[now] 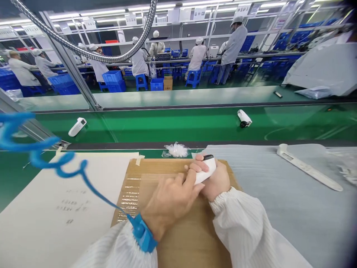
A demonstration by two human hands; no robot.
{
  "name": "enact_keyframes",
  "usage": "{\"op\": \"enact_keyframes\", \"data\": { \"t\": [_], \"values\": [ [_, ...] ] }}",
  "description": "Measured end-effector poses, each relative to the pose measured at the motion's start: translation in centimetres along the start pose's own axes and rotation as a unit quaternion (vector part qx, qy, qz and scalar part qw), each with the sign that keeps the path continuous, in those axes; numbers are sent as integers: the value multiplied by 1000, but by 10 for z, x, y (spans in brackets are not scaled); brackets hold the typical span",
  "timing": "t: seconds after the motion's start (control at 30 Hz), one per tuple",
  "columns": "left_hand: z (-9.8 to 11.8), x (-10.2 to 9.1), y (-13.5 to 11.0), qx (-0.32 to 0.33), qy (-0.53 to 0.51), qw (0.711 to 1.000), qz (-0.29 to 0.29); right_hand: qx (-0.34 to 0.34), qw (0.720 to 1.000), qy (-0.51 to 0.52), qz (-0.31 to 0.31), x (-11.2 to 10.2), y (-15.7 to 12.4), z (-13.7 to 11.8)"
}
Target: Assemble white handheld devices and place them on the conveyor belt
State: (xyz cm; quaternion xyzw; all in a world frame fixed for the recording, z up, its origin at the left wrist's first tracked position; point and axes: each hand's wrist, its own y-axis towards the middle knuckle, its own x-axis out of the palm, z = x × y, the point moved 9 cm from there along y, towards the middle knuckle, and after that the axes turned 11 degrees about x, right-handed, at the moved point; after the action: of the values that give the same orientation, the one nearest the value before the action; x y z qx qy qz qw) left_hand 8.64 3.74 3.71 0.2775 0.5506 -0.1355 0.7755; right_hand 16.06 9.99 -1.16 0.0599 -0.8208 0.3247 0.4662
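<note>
My right hand (pixel 214 180) is closed around a small white device with a black end (pixel 206 168), held just above a brown cardboard sheet (pixel 184 238). My left hand (pixel 170 203) sits beside it, fingers curled, with the fingertips pressing on the side of the same device. A blue wrist strap (pixel 142 232) with a coiled blue cord (pixel 55 163) is on my left wrist. Both arms wear white sleeves.
A white paper sheet (pixel 55 208) lies left of the cardboard, grey foam sheet (pixel 292 201) to the right with a long white plastic part (pixel 306 167). A clump of clear plastic bits (pixel 176 150) lies ahead. Two white devices (pixel 77 126) (pixel 244 118) ride the green conveyor. Workers in white sit beyond.
</note>
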Motion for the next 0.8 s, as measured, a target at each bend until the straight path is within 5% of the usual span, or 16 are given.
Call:
{"op": "enact_keyframes", "data": {
  "t": [0.13, 0.23, 0.33, 0.6, 0.8],
  "values": [
    [-19, -7, -2, -44, -13, 998, 35, -2, 998, -26, -57, 10, -1, -5],
    [-50, -31, -12, -123, -39, 979, 156, -10, 984, -110, -141, 29, -3, 3],
    [-57, -46, -21, -124, -66, 957, 252, -25, 962, -179, -203, 43, -6, 20],
    [-26, -46, -10, -55, -45, 964, 257, -34, 980, -156, -123, 28, 0, 39],
    [-32, -41, -8, -4, -79, 971, 224, -12, 976, -177, -128, 25, 1, 30]
  ]
}}
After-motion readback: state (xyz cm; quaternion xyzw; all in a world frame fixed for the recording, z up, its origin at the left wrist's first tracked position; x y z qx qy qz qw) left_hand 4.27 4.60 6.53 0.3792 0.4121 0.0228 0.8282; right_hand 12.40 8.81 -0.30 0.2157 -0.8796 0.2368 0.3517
